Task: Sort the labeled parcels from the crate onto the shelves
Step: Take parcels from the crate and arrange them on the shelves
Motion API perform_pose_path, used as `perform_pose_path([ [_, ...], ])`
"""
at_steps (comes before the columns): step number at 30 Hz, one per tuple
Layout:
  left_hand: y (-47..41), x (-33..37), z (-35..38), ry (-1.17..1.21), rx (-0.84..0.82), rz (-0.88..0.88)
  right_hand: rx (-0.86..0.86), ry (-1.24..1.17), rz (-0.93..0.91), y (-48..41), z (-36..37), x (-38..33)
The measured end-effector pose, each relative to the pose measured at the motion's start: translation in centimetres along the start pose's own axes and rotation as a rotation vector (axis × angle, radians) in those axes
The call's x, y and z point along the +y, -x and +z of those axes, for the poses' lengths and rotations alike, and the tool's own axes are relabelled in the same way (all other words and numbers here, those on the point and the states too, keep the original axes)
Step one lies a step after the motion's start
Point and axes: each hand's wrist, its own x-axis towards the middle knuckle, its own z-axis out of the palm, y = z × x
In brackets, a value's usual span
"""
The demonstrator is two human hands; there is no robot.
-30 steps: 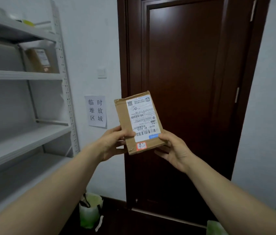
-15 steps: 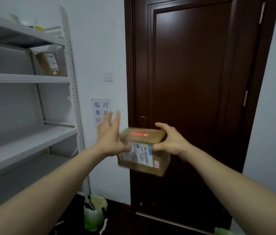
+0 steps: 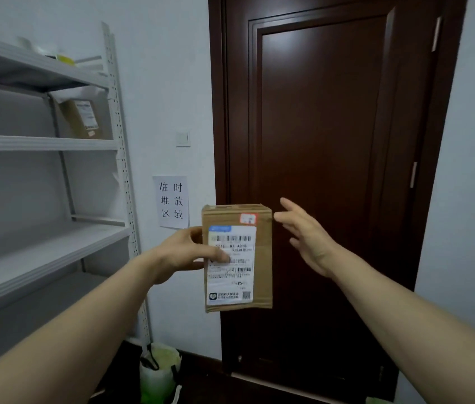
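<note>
A brown cardboard parcel (image 3: 262, 258) with a white shipping label and a small red sticker is held upright in front of the dark door. My left hand (image 3: 184, 255) grips its left edge, thumb lying across the label. My right hand (image 3: 306, 237) hovers just right of the parcel's top corner, fingers spread and straight, holding nothing. The grey metal shelves (image 3: 41, 144) stand at the left. A second labelled cardboard parcel (image 3: 80, 119) sits on the second shelf near the right post. The crate is out of view.
A dark wooden door (image 3: 332, 141) fills the middle. A paper sign with printed characters (image 3: 172, 202) and a light switch (image 3: 183, 137) hang on the wall. A green-and-white bag (image 3: 157, 371) sits on the floor below the shelf post.
The parcel was flipped end over end: the red sticker is now at the top. My right hand has let go of it, and my left hand alone holds it.
</note>
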Motion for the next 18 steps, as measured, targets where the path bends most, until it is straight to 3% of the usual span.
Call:
perform_pose_path([
  [6,0.5,0.6,0.7,0.188,0.023,-0.034,-0.079,0.072,0.068,0.4,0.8,1.0],
  [18,1.3,0.8,0.1,0.189,0.007,-0.033,-0.056,0.109,0.01,0.8,1.5,0.9],
])
